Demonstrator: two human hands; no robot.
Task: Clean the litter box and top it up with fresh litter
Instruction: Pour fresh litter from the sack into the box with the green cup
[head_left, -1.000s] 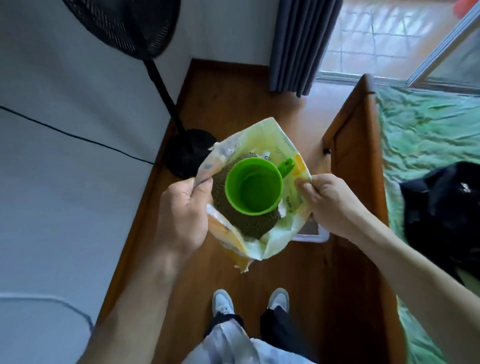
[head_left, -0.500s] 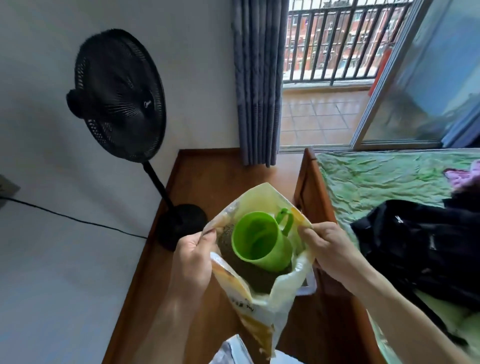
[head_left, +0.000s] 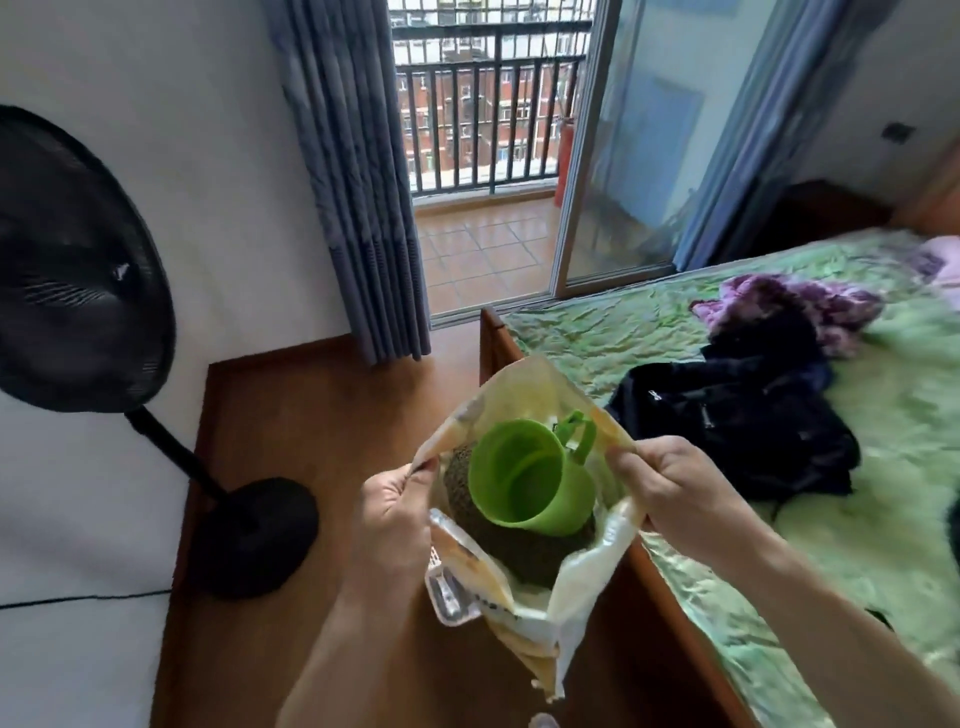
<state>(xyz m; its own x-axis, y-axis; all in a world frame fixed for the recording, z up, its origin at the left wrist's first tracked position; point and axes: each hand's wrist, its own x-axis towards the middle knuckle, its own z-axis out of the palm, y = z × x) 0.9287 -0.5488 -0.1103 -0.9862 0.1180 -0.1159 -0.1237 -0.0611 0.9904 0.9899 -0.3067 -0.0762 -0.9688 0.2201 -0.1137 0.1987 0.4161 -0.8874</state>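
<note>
Holding the mouth of the litter bag (head_left: 524, 597) wide, the person is standing over a wooden floor (head_left: 311, 415) in the head view, the only 1 given. The left hand (head_left: 392, 512) is pinching the bag's left edge between curled fingers and thumb, and the right hand (head_left: 670, 493) is gripping the right edge the same way, so both hands are closed on the bag and pulling it apart. Inside the bag, a green cup (head_left: 530, 486) with a handle is lying tilted on the dark green-brown litter (head_left: 530, 551), its open mouth facing up and to the left, its handle pointing toward the right hand. The bag is hanging in the air just beside the wooden bed frame (head_left: 498, 343). A pale plastic edge is showing under the bag's lower left side, too hidden to identify. A black standing fan (head_left: 78, 270) is standing at the left by the white wall. A green sheet (head_left: 779, 519) is covering the bed, and a black bag (head_left: 737, 415) is lying on it. Grey curtains (head_left: 358, 182) are hanging beside the open balcony door (head_left: 618, 156).
</note>
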